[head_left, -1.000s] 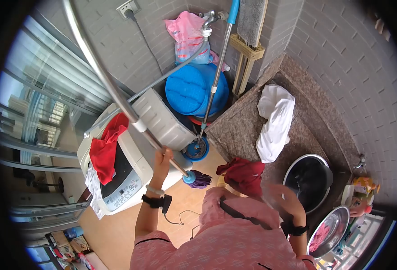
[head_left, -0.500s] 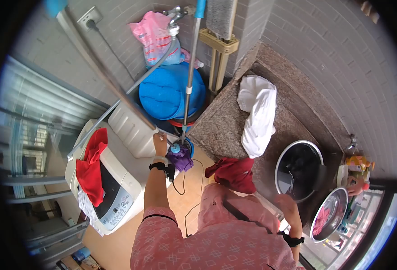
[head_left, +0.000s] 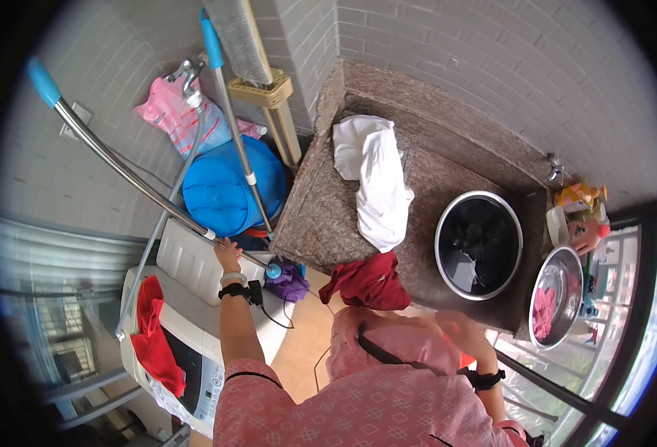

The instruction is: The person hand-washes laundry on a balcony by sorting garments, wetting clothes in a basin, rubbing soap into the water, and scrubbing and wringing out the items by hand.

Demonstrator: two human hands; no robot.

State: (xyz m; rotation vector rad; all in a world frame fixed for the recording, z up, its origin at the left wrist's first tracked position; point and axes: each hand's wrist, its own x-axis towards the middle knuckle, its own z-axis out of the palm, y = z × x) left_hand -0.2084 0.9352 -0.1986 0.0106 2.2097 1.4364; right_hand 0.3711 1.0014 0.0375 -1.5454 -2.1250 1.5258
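My left hand (head_left: 228, 255) is closed round the lower pole of a mop (head_left: 131, 175), whose blue-tipped handle slants to the upper left. The purple mop head (head_left: 287, 284) hangs low beside the washing machine. My right hand (head_left: 458, 332), smeared by motion, is in front of my body near the sink edge; its fingers are not clear. Close to it, a dark red cloth (head_left: 369, 281) drapes over the stone sink's edge. A white garment (head_left: 379, 186) lies on the stone sink (head_left: 310, 201), and a basin (head_left: 479, 205) of dark water and cloth stands to its right.
The washing machine (head_left: 211, 372) at left carries a red cloth (head_left: 153, 343). Behind it are a blue lidded bin (head_left: 231, 186), a second pole (head_left: 239, 141) and a tap (head_left: 188, 74). A metal basin (head_left: 559, 298) with pink cloth and several bottles (head_left: 585, 235) stand at right.
My view has turned, so the sink and bin appear further left. The mop handle has swung in view, still in my left hand. My right hand remains near my body, moving.
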